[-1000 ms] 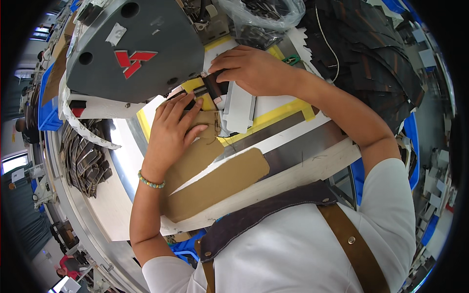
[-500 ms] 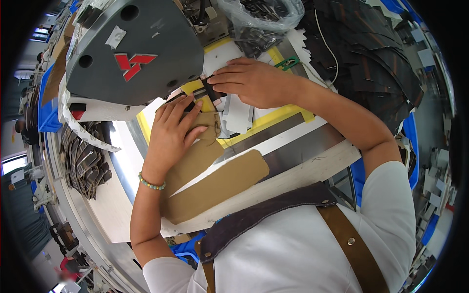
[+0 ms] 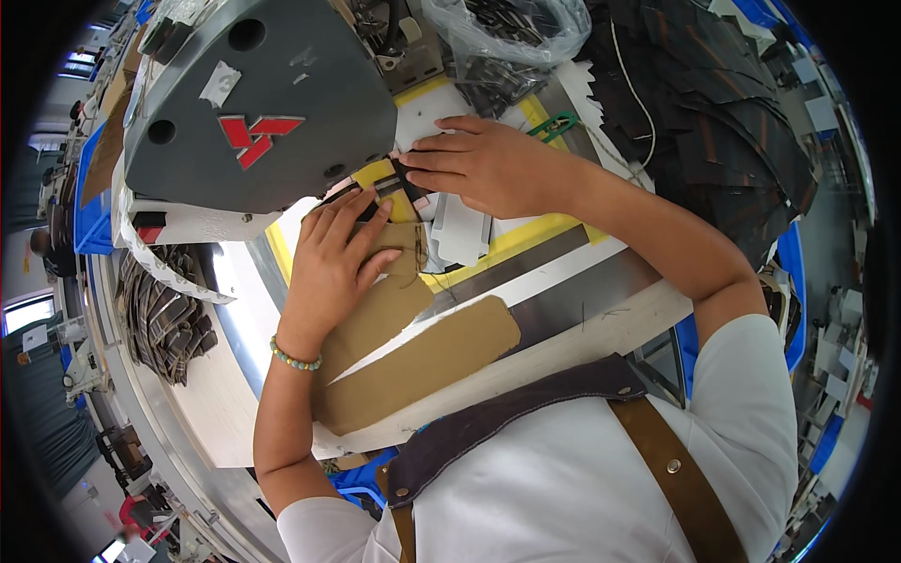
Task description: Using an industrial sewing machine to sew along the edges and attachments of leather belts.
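My left hand [image 3: 328,258], with a beaded bracelet at the wrist, lies with fingers stretched and slightly apart beside the grey head of a sewing machine [image 3: 328,84]. Its fingertips press on dark material at the work area, where the machine head partly hides it. From the right, my right hand [image 3: 507,169] lies flat, fingers extended, the tips touching a small dark piece [image 3: 405,178]. Between the hands shows a yellow-taped plate [image 3: 375,174] with dark strips. The needle is hidden. A light metal plate [image 3: 460,233] sits just under my right hand.
Brown board pieces [image 3: 422,366] cover the table's near edge. Stacked dark parts [image 3: 164,314] stand at left. A clear plastic bag [image 3: 563,38] of dark pieces lies at the back, near green thread snips [image 3: 554,127]. Dark sheets [image 3: 713,122] pile up at right.
The hands keep nearly the same places and poses. The whole view has shifted slightly; my right fingers look a little more spread.
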Tool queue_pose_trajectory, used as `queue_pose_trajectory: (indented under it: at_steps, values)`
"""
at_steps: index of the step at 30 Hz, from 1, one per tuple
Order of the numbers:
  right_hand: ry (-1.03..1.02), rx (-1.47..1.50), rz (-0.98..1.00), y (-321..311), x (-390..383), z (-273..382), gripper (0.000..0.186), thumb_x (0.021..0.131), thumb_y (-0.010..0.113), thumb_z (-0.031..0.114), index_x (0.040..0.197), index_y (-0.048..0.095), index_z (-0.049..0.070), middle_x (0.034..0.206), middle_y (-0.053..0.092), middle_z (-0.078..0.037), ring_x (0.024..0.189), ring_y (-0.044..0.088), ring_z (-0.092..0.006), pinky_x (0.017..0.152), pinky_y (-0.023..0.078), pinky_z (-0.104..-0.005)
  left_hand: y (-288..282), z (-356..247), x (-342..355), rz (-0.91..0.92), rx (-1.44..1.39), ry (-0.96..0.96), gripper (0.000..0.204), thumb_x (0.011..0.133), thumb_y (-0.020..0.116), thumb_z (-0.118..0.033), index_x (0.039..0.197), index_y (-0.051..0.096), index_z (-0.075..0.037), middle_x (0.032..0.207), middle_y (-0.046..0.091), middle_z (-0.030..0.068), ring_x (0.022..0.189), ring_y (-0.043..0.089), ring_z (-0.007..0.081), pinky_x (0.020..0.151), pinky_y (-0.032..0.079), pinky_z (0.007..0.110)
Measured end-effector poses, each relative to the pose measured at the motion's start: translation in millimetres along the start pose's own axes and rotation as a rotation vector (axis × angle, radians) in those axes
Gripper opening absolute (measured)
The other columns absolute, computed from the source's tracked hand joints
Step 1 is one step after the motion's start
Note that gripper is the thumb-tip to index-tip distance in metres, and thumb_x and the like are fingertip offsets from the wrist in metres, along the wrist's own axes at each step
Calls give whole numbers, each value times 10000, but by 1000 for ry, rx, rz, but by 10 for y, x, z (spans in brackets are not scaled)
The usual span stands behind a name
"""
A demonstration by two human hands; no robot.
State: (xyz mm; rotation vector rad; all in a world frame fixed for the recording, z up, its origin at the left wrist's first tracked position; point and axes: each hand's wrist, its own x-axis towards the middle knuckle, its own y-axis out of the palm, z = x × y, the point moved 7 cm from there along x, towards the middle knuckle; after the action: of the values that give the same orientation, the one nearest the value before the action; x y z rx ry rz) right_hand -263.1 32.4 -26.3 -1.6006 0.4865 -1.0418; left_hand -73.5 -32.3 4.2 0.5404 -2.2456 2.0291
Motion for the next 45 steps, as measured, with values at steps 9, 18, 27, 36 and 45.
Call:
queue_pose_trajectory:
  at_steps: [9,18,27,36,45]
  values:
    - [-39,45,-74,-59,21,-24,459,927,685,175,1371,725,66,1474,691,-95,1356,627,-242,1212,460,-427,-9,-3,9,29,7,1,552,915,815,-343,1382,726,-63,1454,661,145,1297,640,341,1098,492,483]
    - [-39,44,-86,-119,66,-23,436,921,656,173,1322,752,29,1424,722,-117,1310,658,-248,1184,481,-425,-27,-14,29,62,53,13,574,935,787,-372,1403,704,-49,1471,651,151,1344,604,352,1140,480,510]
    - [19,72,-13,-54,78,-51,437,945,703,153,1370,741,61,1515,670,-91,1400,617,-219,1232,449,-431,-25,-21,35,68,107,12,597,949,766,-398,1413,684,-31,1500,638,152,1374,586,359,1170,452,526]
    - [36,84,-15,-46,91,-123,443,923,711,138,1361,753,84,1498,673,-71,1373,618,-244,1191,477,-427,5,50,74,107,127,-5,609,950,770,-392,1432,687,-29,1521,635,147,1437,553,362,1166,431,515]
    - [-2,85,-135,-22,55,-143,396,952,673,179,1324,756,73,1432,704,-75,1341,621,-250,1187,464,-432,11,89,56,91,93,-31,591,961,766,-362,1434,687,-18,1498,655,131,1473,534,353,1174,420,515]
